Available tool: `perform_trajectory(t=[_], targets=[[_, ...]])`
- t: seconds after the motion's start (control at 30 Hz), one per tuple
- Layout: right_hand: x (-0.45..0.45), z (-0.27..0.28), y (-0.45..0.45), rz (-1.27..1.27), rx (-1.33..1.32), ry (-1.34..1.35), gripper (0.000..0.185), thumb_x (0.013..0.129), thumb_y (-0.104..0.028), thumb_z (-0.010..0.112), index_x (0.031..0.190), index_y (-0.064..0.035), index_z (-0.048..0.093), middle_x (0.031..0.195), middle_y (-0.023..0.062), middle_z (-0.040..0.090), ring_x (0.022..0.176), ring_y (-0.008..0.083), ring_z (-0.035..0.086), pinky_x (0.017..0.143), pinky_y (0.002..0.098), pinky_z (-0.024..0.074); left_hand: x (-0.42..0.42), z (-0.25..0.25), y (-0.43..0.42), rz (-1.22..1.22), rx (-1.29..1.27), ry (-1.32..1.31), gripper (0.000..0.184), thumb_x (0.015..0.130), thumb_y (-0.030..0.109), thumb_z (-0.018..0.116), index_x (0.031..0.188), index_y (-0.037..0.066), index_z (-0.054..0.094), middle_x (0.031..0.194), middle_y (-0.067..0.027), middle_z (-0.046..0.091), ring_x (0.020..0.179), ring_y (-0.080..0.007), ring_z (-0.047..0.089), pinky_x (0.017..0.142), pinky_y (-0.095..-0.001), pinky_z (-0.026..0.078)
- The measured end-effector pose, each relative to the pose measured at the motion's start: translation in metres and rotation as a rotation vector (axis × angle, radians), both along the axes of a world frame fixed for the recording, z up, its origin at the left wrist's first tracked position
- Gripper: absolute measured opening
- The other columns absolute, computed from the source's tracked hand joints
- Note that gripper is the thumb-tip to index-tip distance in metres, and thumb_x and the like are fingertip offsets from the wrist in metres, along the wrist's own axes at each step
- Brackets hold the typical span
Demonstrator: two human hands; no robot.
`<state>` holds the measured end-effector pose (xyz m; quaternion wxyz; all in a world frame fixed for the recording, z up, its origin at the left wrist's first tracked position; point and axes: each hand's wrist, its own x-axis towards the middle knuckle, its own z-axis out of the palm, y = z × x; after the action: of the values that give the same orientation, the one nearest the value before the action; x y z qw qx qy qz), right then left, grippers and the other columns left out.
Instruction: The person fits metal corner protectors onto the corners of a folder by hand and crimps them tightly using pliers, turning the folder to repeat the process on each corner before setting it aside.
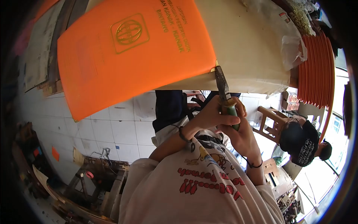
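A large orange folder [138, 59] with gold lettering and a round gold emblem lies on the tan table surface [253, 48], its near side jutting past the edge. Pliers [222, 84] with dark jaws and green handles point at the folder's near right corner, where a small gold-coloured metal piece [215, 66] shows at the jaws. My left hand [212, 114] is wrapped round the handles from the left. From the right, my right hand [240, 128] also closes round them. Part of the handles is hidden by my fingers.
Stacked orange folders [317, 71] stand at the right beside a clear plastic bag [292, 48]. Beyond a wooden stool [270, 125] is a person in a black shirt [304, 143]. Wooden workbenches [93, 186] are at the lower left, on the tiled floor.
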<state>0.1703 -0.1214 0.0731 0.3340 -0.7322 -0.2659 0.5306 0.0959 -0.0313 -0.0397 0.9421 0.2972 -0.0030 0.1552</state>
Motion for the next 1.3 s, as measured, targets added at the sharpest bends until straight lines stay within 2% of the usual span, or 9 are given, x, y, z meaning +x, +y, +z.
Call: perform_trajectory(t=[0.13, 0.33, 0.47, 0.73, 0.9, 0.97, 1.03, 1.13, 1.3], targets=[[0.002, 0.005, -0.002, 0.034, -0.042, 0.077, 0.03, 0.092, -0.012, 0.055, 0.12, -0.0009, 0.049, 0.096, 0.0122, 0.058, 0.086, 0.0197, 0.058, 0.078, 0.0336, 0.0461, -0.009, 0.002, 0.008, -0.013, 0.193, 0.177, 0.045, 0.074, 0.026, 0.079, 0.109, 0.005, 0.06, 0.101, -0.0051, 0.064, 0.098, -0.0148, 0.062, 0.088, -0.0312, 0.049], [-0.01, 0.002, -0.003, -0.062, 0.152, 0.031, 0.034, 0.093, -0.012, 0.056, 0.124, -0.0026, 0.046, 0.1, 0.0149, 0.059, 0.087, 0.0208, 0.059, 0.077, 0.0352, 0.0463, -0.022, 0.008, 0.012, 0.041, 0.368, 0.341, 0.05, 0.077, 0.04, 0.077, 0.111, 0.007, 0.06, 0.103, -0.0044, 0.063, 0.097, -0.014, 0.06, 0.086, -0.0302, 0.047], [-0.009, 0.0, -0.012, -0.02, 0.127, -0.142, 0.028, 0.093, -0.01, 0.056, 0.119, -0.0015, 0.05, 0.095, 0.0147, 0.06, 0.086, 0.0212, 0.06, 0.074, 0.0347, 0.0462, -0.022, 0.015, 0.01, 0.042, 0.291, 0.282, 0.058, 0.078, 0.05, 0.075, 0.112, 0.006, 0.059, 0.104, -0.0043, 0.062, 0.096, -0.0134, 0.059, 0.085, -0.0289, 0.046], [0.005, 0.014, -0.02, 0.057, -0.123, 0.096, 0.02, 0.088, -0.003, 0.055, 0.107, 0.0015, 0.06, 0.091, 0.0114, 0.065, 0.081, 0.0172, 0.061, 0.075, 0.0325, 0.0471, -0.03, 0.017, 0.006, -0.17, 0.172, 0.286, 0.059, 0.083, 0.055, 0.068, 0.112, 0.005, 0.06, 0.104, -0.0068, 0.062, 0.093, -0.0124, 0.06, 0.08, -0.0258, 0.047], [0.017, 0.007, -0.033, -0.087, 0.057, 0.231, 0.027, 0.084, 0.002, 0.052, 0.109, 0.0028, 0.063, 0.118, 0.0163, 0.062, 0.092, 0.0175, 0.063, 0.083, 0.0303, 0.0502, -0.067, 0.056, 0.026, 0.58, 0.866, 0.665, 0.029, 0.08, 0.012, 0.078, 0.103, 0.001, 0.063, 0.093, -0.0106, 0.065, 0.077, -0.0139, 0.062, 0.069, -0.025, 0.05], [0.028, 0.01, -0.033, -0.124, 0.133, 0.3, 0.03, 0.082, 0.004, 0.05, 0.108, 0.0046, 0.065, 0.127, 0.0189, 0.058, 0.096, 0.0194, 0.064, 0.085, 0.0305, 0.0513, -0.1, 0.059, 0.033, 1.027, 0.989, 0.668, 0.035, 0.069, 0.004, 0.085, 0.098, 0.005, 0.065, 0.091, -0.0085, 0.067, 0.086, -0.0214, 0.065, 0.072, -0.031, 0.051], [0.038, 0.012, -0.028, -0.161, 0.195, 0.287, 0.035, 0.076, -0.001, 0.05, 0.106, 0.0083, 0.065, 0.124, 0.0223, 0.058, 0.097, 0.0227, 0.064, 0.082, 0.0332, 0.0539, -0.115, 0.073, 0.06, 1.334, 1.502, 0.869, 0.037, 0.071, 0.017, 0.085, 0.102, 0.008, 0.068, 0.104, -0.0082, 0.068, 0.102, -0.0281, 0.063, 0.083, -0.0399, 0.05], [0.043, 0.017, -0.01, -0.222, 0.313, 0.215, 0.037, 0.076, -0.006, 0.052, 0.107, 0.0109, 0.063, 0.124, 0.0241, 0.057, 0.097, 0.0248, 0.064, 0.079, 0.0356, 0.0554, -0.112, 0.095, 0.095, 1.11, 2.024, 1.245, 0.051, 0.069, 0.032, 0.085, 0.112, 0.01, 0.069, 0.119, -0.0084, 0.066, 0.115, -0.0336, 0.057, 0.097, -0.0462, 0.044], [0.052, 0.011, 0.0, -0.218, 0.363, 0.099, 0.041, 0.077, -0.009, 0.054, 0.113, 0.0109, 0.059, 0.123, 0.0248, 0.058, 0.094, 0.0254, 0.065, 0.073, 0.0355, 0.0563, -0.139, 0.071, 0.113, 0.945, 2.19, 1.139, 0.061, 0.062, 0.049, 0.076, 0.119, 0.028, 0.069, 0.136, 0.0002, 0.058, 0.128, -0.03, 0.05, 0.104, -0.0488, 0.039]])
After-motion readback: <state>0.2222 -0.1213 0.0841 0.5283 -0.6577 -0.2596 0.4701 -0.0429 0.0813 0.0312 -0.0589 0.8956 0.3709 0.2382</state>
